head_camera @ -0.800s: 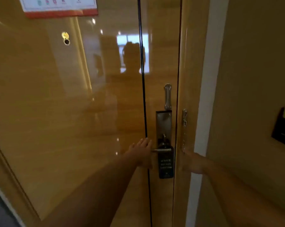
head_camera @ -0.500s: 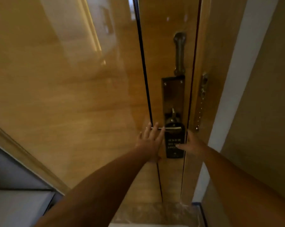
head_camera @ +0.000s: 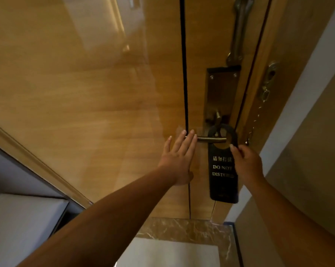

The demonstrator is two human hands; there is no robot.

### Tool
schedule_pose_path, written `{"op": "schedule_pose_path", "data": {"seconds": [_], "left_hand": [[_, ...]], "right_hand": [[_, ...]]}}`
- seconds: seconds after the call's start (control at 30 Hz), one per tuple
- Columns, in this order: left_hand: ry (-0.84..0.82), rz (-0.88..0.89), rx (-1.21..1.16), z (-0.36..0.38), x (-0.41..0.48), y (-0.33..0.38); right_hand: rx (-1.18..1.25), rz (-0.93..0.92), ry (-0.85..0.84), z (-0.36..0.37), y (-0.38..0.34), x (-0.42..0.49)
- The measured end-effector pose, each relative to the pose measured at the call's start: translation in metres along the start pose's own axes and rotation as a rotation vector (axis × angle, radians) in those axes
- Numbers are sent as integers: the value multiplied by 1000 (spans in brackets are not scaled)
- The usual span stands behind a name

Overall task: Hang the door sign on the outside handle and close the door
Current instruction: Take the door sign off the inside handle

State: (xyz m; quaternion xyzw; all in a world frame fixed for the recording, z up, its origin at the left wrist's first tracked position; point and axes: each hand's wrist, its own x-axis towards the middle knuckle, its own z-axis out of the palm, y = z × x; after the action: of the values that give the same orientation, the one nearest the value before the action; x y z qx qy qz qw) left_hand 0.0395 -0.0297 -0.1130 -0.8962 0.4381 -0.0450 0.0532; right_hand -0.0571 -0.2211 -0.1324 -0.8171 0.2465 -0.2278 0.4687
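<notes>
A black "DO NOT DISTURB" door sign (head_camera: 221, 180) hangs by its loop on the brass lever handle (head_camera: 211, 139) of the glossy wooden door (head_camera: 85, 93). My left hand (head_camera: 179, 158) is flat and open, fingertips touching the free end of the handle. My right hand (head_camera: 246, 163) pinches the sign's right edge just below the loop and covers part of the lettering. The door is shut or nearly shut against its frame (head_camera: 272, 78).
A metal lock plate (head_camera: 221, 89) with a thumb turn sits above the handle, and a door guard bar (head_camera: 239, 29) above that. A security chain (head_camera: 259, 112) hangs on the frame. Marble threshold (head_camera: 182, 228) below; beige wall (head_camera: 307, 151) at right.
My view has tilted down and drawn closer to the handle. My right hand has come from the door's edge onto the sign. My left hand has stayed by the handle's end.
</notes>
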Motion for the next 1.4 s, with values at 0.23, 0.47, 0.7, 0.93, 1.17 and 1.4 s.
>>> {"op": "schedule_pose_path", "data": {"seconds": [0.23,0.47,0.7,0.93,1.17,1.4], "left_hand": [[4,-28,-54,-24,-3,-45],[77,54,-30,-89,0,-124],[82,361,47,-94,21,-104],[-105,458,-75,-62,71,-13],[-167,235,-130,-36,112,17],[-194,-71,-659,4,112,22]], "right_hand": [[-12,-63,85,48,-36,-28],[-93,-80,-63,133,-76,-37],[120,190,-423,127,-65,-33],[81,469,-168,32,6,-91],[182,646,18,-38,38,-153],[259,700,29,-66,62,-148]]}}
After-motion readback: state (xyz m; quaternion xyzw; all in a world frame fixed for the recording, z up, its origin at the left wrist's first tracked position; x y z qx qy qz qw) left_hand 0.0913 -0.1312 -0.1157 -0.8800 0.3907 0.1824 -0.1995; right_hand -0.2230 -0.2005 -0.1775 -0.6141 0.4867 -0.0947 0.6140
